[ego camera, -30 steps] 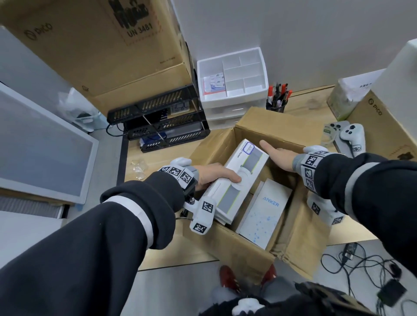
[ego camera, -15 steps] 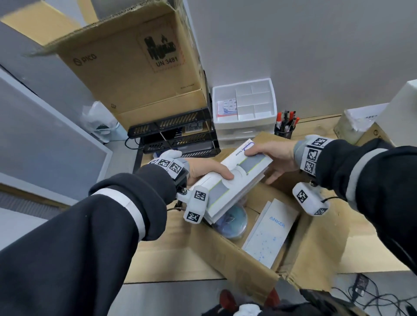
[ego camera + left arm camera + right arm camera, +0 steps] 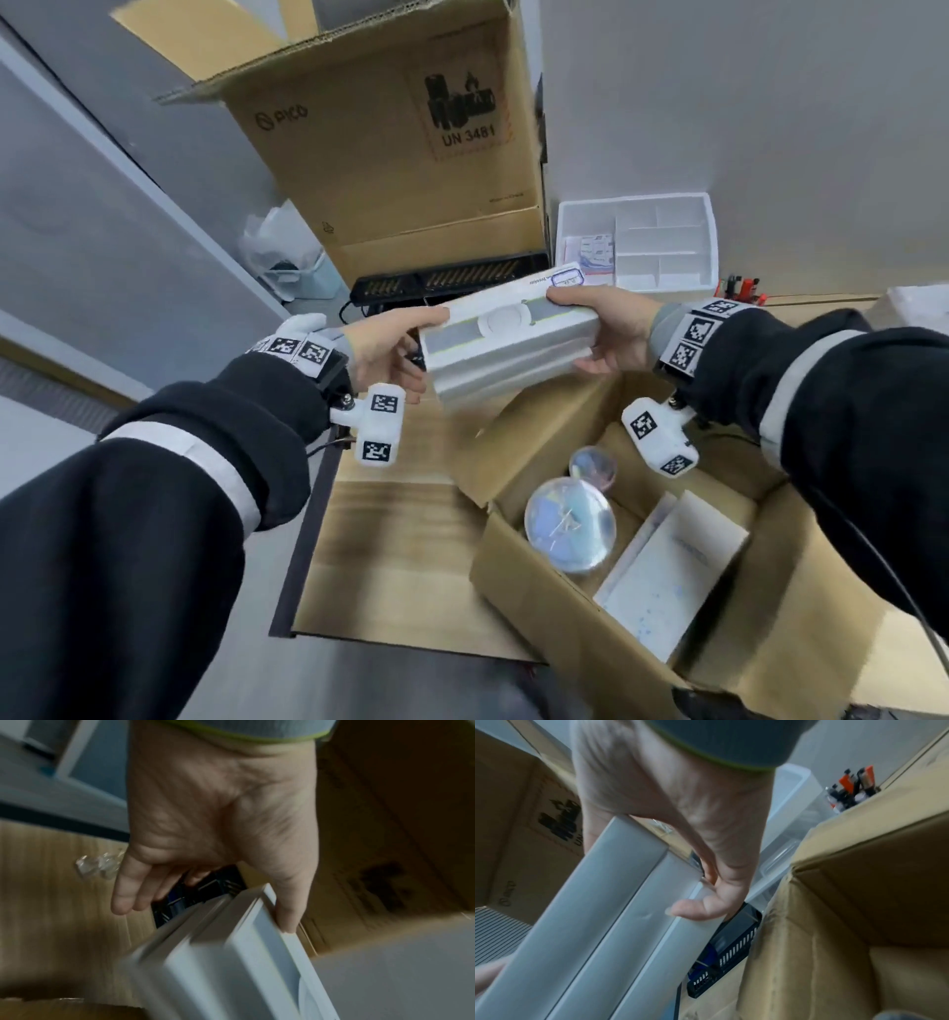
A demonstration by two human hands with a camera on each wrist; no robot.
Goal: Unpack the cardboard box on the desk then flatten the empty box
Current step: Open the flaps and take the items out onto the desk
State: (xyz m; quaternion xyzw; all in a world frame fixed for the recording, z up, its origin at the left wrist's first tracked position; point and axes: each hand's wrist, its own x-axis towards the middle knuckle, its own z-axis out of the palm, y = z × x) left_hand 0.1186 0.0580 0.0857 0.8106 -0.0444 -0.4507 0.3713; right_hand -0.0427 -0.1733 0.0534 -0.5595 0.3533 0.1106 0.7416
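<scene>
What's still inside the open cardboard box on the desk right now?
Inside the cardboard box: a large clear round case, a smaller round one behind it, and flat white packages stacked alongside. Anything beneath these, or under the right arm, is hidden.

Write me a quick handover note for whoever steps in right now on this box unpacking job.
Left hand and right hand each grip one end of a stack of white boxes, held in the air above the desk, clear of the cardboard box.
Done: that stack is out of the box.
Still inside: two clear round cases and flat white packages.
Left: set the stack down, take out the rest, then flatten the empty box.
</scene>
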